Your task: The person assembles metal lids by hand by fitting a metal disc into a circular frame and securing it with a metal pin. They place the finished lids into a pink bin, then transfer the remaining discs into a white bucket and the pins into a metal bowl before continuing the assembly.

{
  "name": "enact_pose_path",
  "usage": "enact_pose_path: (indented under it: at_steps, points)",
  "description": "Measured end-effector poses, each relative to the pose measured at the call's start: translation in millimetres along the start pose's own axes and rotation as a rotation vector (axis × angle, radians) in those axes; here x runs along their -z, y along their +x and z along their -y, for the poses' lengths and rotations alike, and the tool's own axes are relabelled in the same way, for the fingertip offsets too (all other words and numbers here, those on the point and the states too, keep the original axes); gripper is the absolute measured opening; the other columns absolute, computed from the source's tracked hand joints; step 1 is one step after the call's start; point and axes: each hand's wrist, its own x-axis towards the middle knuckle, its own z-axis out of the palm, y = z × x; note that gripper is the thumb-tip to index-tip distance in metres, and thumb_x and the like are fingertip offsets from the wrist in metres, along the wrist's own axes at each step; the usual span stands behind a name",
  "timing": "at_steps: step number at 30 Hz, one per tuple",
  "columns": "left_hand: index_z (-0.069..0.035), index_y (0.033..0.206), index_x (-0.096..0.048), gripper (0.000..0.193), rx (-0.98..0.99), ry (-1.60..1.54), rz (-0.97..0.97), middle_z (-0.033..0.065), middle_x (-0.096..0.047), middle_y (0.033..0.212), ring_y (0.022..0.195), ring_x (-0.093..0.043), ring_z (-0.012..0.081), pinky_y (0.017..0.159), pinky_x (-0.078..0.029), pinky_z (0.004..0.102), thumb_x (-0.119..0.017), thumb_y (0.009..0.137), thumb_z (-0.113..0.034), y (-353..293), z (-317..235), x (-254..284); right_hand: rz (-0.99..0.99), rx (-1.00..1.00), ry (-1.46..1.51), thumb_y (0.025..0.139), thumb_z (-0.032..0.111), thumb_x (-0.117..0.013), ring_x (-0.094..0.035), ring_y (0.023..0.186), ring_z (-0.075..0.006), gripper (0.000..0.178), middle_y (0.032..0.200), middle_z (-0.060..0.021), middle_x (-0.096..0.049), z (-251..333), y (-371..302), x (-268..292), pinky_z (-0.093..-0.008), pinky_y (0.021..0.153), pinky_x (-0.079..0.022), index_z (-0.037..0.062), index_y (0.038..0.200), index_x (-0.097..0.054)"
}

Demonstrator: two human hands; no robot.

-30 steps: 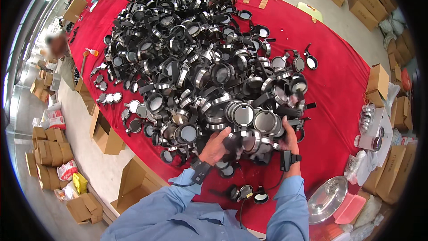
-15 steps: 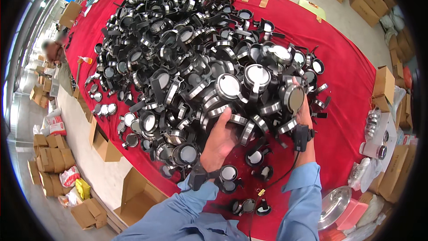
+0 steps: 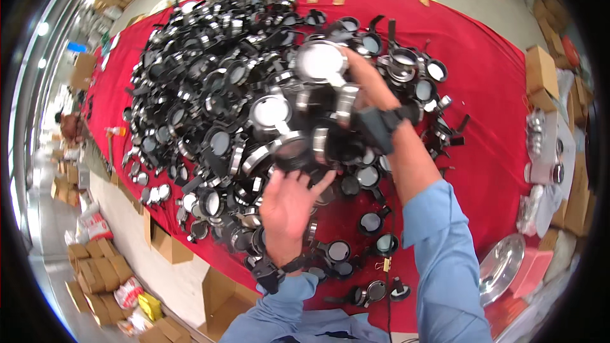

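A large heap of round black-and-silver lids [image 3: 219, 143], with pale discs and black handle-like tabs, covers much of a red cloth [image 3: 483, 146]. At the heap's near side, my left hand [image 3: 286, 206] has its fingers stretched and spread, their tips at the lower edge of a blurred bunch of lids [image 3: 270, 111]. My right hand [image 3: 368, 82] reaches round the far right side of that bunch, beside a large lid with a bright white disc [image 3: 321, 61]. Lids and blur hide my right fingers. Black devices are strapped to both wrists.
Loose lids [image 3: 371, 222] lie near my forearms. A black cable with a gold clip [image 3: 385, 264] runs beside my right arm. On the right are a shiny metal bowl [image 3: 502, 270], a pink bin [image 3: 530, 273] and cardboard boxes [image 3: 540, 76]. An open carton [image 3: 225, 298] stands at lower left.
My right hand has moved away from me and to the left, beside a blurred bunch of lids. My left hand has shifted slightly left with its fingers spread. The whole view has turned a little.
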Motion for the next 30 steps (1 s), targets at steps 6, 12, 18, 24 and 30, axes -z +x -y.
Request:
enact_pose_path:
  at_steps: [6,12,18,24,30]
  points:
    - [0.002,0.158,-0.022,0.075,-0.044,-0.045,-0.124,0.0319,-0.02,0.162,0.152,-0.019,0.0468,0.125,-0.018,0.0605,-0.061,0.097,-0.019,-14.1,-20.8,-2.9,-0.245,-0.023,-0.389,0.085,0.042,-0.076,-0.066,0.103,-0.0253,0.069,0.115,-0.0148,-0.068,4.0,43.1,-87.6,-0.0394,0.09,-0.053,-0.0057,0.132,-0.059]
    - [0.0,0.157,-0.028,0.065,0.032,0.029,-0.202,0.0286,-0.021,0.164,0.152,-0.02,0.0489,0.119,-0.035,0.0582,-0.053,0.098,-0.008,-32.0,-39.0,33.8,-0.042,0.249,-0.802,0.084,0.044,-0.071,-0.068,0.11,-0.0335,0.08,0.125,-0.028,-0.066,2.9,31.8,-114.3,-0.0382,0.096,-0.052,-0.0091,0.141,-0.05]
    - [-0.001,0.159,-0.023,0.072,-0.075,0.462,-0.274,0.0247,-0.037,0.156,0.138,-0.047,0.0429,0.109,-0.047,0.056,-0.055,0.094,-0.005,-52.3,-44.8,25.0,-0.042,0.567,-0.854,0.085,0.032,-0.073,-0.07,0.108,-0.0288,0.052,0.12,-0.0204,-0.07,47.7,-41.8,-44.6,-0.0387,0.095,-0.054,-0.001,0.124,-0.068]
    - [-0.002,0.159,-0.026,0.075,-0.056,0.877,-0.426,0.0223,-0.044,0.151,0.128,-0.056,0.0333,0.099,-0.055,0.0413,-0.055,0.091,0.001,-60.6,-8.8,-4.1,-0.686,0.473,-1.072,0.086,0.032,-0.074,-0.062,0.124,-0.0295,0.063,0.133,-0.0222,-0.064,93.7,-95.5,203.3,-0.0381,0.105,-0.048,-0.0022,0.137,-0.059]
    - [0.003,0.124,-0.057,0.034,-0.169,1.438,-0.258,0.014,-0.062,0.124,0.115,-0.063,0.0204,0.087,-0.054,0.0289,-0.057,0.09,0.006,-106.8,18.1,-1.1,-0.527,0.041,-0.797,0.088,0.035,-0.076,-0.059,0.122,-0.0248,0.083,0.133,-0.0189,-0.062,64.2,-74.9,240.0,-0.0376,0.103,-0.045,0.0008,0.154,-0.04]
